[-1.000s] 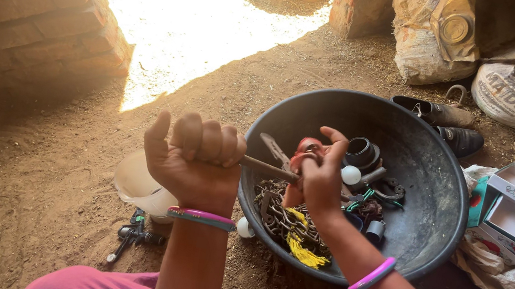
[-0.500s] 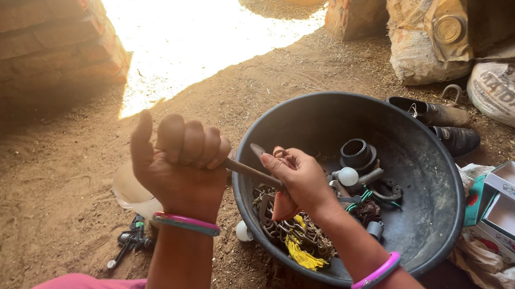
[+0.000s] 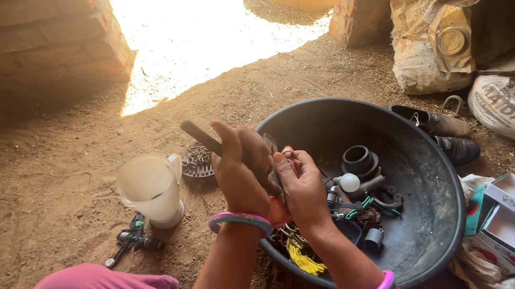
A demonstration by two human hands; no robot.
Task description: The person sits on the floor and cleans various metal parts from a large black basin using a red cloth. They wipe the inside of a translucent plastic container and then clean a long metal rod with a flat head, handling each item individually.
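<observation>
Right over the near rim of the black basin [image 3: 419, 262], the left hand [image 3: 236, 169] is fisted tight round a dark tool handle [image 3: 199, 136], steadying it while the right hand [image 3: 302, 187] pinches something small, unclear what. Half a second ago the fist sat higher, knuckles up.

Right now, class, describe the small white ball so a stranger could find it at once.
Start at the big black basin on the dirt floor, right of the person's hands. Among the jumble of parts inside it, look just below the black ring-shaped cap. The white ball is the only pale, smooth, round piece among dark metal bits and coloured wires.
</observation>
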